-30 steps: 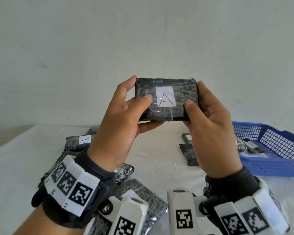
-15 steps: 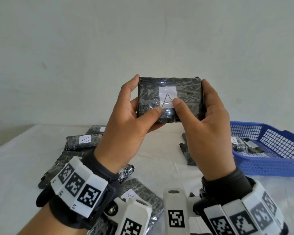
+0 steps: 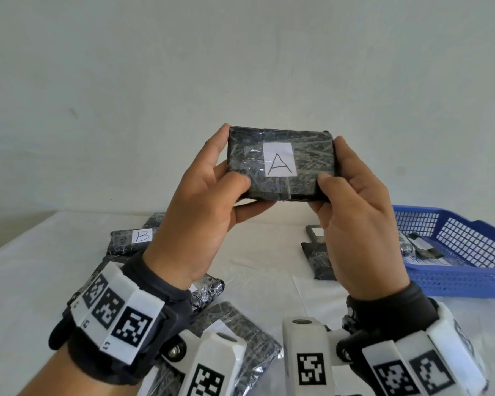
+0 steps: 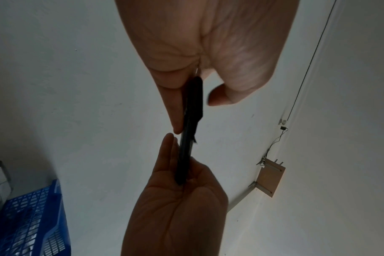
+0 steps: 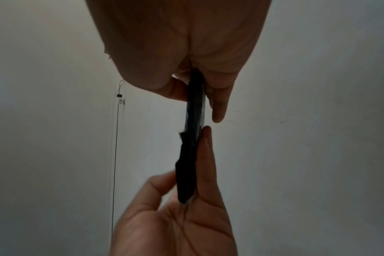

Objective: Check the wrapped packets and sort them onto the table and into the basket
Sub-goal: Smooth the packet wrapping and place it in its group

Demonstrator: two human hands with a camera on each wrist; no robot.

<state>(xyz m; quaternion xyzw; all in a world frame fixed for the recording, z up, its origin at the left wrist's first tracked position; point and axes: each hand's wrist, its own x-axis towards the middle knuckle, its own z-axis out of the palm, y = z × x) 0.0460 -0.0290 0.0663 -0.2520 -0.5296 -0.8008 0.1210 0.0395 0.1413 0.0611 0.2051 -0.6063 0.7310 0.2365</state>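
I hold a black wrapped packet upright at chest height, and its white label marked A faces me. My left hand grips its left end, thumb on the lower front corner and fingers behind. At the right end my right hand grips it the same way. Both wrist views show the packet edge-on between the two hands. The blue mesh basket stands on the table at the right, with packets inside it.
A packet labelled B lies at the left of the white table, among several other packets. More packets lie near me and beside the basket. A plain wall stands behind.
Half a second ago both thumbs met near the middle of the packet, partly over the label. They have slid back out to the lower corners, so the A label shows in full.
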